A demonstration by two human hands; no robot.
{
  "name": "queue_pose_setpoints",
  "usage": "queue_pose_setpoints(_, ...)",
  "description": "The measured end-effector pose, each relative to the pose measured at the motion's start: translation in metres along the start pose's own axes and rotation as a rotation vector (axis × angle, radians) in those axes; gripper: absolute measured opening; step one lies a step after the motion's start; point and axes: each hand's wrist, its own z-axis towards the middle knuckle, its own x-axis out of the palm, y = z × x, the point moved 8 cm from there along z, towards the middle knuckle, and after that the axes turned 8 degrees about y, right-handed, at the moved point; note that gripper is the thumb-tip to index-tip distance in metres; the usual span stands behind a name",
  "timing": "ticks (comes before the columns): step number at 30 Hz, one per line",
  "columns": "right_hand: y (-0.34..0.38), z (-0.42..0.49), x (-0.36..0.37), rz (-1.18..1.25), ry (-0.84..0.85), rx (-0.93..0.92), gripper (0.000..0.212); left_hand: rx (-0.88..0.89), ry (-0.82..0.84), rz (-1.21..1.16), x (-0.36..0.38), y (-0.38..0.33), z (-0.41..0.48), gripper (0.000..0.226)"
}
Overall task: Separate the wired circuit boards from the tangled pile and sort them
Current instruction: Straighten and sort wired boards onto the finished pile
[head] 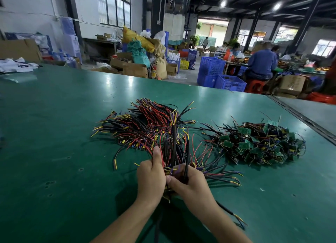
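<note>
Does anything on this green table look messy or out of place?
Nothing looks spilled or broken. The boards on the right are a tangled heap, the wires mid-table fan out loosely, and one black cable trails alone under the right forearm.

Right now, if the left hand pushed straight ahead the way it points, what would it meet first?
Probably the pile of red, black and yellow wires just beyond the bundle that the left hand grips; depth is hard to judge. The green-board pile lies off to the right.
</note>
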Motion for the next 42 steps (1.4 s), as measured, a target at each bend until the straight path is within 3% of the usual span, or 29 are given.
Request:
queue_pose_setpoints(4,0.006,0.0,0.005,0.09,0.019,-0.05,0.003,0.085,-0.035,-0.028,-0.003,-0.007,-0.001,0.064)
queue_pose_setpoints(16,0.003,-0.003,0.01,0.28,0.021,-0.021,0.016,0.094,-0.005,-0.063,-0.001,-0.005,0.005,0.058)
queue_pose_setpoints(21,-0.006,-0.003,0.013,0.369,-0.011,0.066,0.005,0.073,-0.053,-0.081,-0.003,-0.001,0.007,0.062)
queue_pose_setpoints(28,-0.006,-0.003,0.009,0.264,0.027,0.065,0.009,0.03,-0.128,-0.223,-0.012,-0.003,0.008,0.054)
queue_pose_setpoints(32,-0.007,-0.002,0.002,0.246,0.009,0.105,0.018,-0.038,-0.014,-0.35,-0.001,0.007,0.008,0.047)
queue_pose_setpoints(34,-0.006,-0.001,-0.006,0.251,-0.025,0.107,0.02,0.022,0.113,-0.398,0.006,-0.001,0.007,0.039)
queue_pose_setpoints(37,-0.005,-0.003,-0.007,0.314,-0.012,0.128,0.023,0.131,0.242,-0.32,0.012,-0.011,0.005,0.048)
queue_pose_setpoints(41,-0.009,-0.006,-0.002,0.461,0.002,0.211,0.013,0.125,0.349,-0.363,0.02,-0.014,0.005,0.009)
queue_pose_setpoints(42,-0.01,-0.007,-0.001,0.506,0.004,0.222,0.017,0.122,0.444,-0.406,0.025,-0.014,0.004,0.016)
